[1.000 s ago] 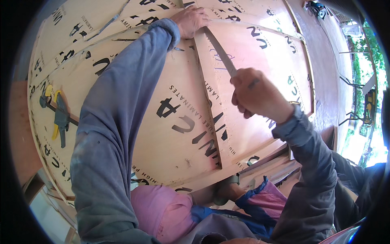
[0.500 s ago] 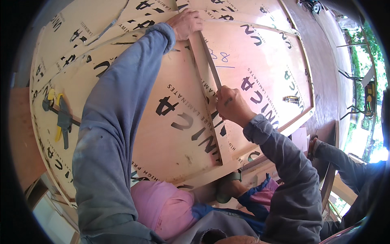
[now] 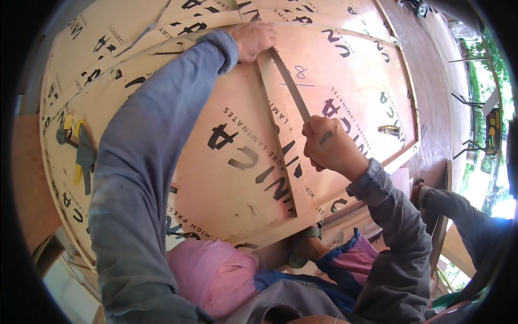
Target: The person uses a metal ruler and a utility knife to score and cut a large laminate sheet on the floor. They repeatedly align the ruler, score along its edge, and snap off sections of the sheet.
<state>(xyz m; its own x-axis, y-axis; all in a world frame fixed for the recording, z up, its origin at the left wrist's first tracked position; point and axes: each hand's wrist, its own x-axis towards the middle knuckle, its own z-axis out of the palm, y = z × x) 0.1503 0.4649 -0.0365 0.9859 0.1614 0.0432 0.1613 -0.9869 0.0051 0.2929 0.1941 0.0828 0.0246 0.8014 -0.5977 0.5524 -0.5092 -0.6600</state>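
My right hand [image 3: 334,144] is closed round the near end of a long, thin, flat metal strip [image 3: 291,86]. The strip slants away across a large pale plywood panel [image 3: 226,178] with black print, and its far end comes close to my left hand [image 3: 254,41]. With its fingers bent, my left hand grips a narrow wooden batten [image 3: 264,73] that runs lengthwise over the panel. My left fingertips are partly hidden, and I cannot tell whether they also touch the metal strip.
A yellow and dark bar clamp [image 3: 83,154] lies at the panel's left. Near its right edge rests a small yellow and black tool [image 3: 388,129]. Wooden strips frame the panel. Another person's sleeved arm [image 3: 450,210] is at right, and a pink-clothed knee [image 3: 216,270] is close below.
My right hand has moved right and slightly nearer, swinging the metal strip away from the batten. My left hand has shifted slightly right and nearer, still on the batten.
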